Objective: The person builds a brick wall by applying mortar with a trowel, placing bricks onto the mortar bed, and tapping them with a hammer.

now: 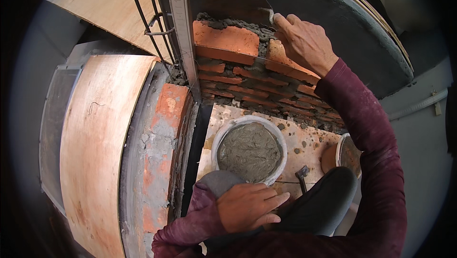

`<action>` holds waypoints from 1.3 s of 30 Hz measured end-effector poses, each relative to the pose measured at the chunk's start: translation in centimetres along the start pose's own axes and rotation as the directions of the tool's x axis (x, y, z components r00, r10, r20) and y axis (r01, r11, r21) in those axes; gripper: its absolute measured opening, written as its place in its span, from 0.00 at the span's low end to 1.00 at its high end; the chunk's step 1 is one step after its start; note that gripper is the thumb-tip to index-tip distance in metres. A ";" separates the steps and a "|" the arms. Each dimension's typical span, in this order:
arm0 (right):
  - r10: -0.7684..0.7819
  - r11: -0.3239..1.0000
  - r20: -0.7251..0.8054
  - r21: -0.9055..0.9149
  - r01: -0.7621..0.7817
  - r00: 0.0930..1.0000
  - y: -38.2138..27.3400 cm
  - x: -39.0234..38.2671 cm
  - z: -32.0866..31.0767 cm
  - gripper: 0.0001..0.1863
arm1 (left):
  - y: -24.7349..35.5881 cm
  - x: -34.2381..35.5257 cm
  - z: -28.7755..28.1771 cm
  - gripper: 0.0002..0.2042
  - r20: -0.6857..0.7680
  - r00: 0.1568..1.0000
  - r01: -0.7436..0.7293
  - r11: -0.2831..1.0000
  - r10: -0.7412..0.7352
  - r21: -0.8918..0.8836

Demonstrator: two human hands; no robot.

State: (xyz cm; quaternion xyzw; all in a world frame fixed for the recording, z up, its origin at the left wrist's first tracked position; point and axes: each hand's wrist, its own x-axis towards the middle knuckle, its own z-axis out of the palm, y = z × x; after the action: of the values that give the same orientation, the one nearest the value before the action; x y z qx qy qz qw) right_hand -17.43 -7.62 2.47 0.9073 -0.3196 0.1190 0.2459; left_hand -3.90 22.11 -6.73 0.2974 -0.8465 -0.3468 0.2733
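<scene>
My right hand (307,44) grips the handle of a trowel (243,7), whose blade is over the mortar (216,24) on top of a red brick wall (223,41). A thin line runs across the upper bricks. My left hand (250,205) rests over my lap with fingers apart and holds nothing. Beyond it sits a white bucket of grey mortar (248,151), with a second bucket (333,159) to the right and a black-handled tool (303,179) between them.
Left are a mortar-smeared brick ledge (159,158) and plywood panels (97,129). An upright metal guide (183,34) and steel rebar (150,20) stand at the wall's left end. A dark rendered surface (362,29) rises behind, with a pipe (414,108) at right.
</scene>
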 end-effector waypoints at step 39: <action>0.031 0.981 0.169 0.183 -0.062 0.985 7.6 -14.3 -10.2 0.14 | -21.7 -7.6 4.0 0.33 -0.233 0.620 0.542 0.624 -0.749 -0.563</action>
State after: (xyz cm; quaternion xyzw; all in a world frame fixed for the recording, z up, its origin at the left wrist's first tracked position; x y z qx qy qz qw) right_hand -33.90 0.02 8.67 0.9254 -0.3475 0.0785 0.1290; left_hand 5.34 16.43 -27.45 0.5908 -0.4863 -0.5260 0.3713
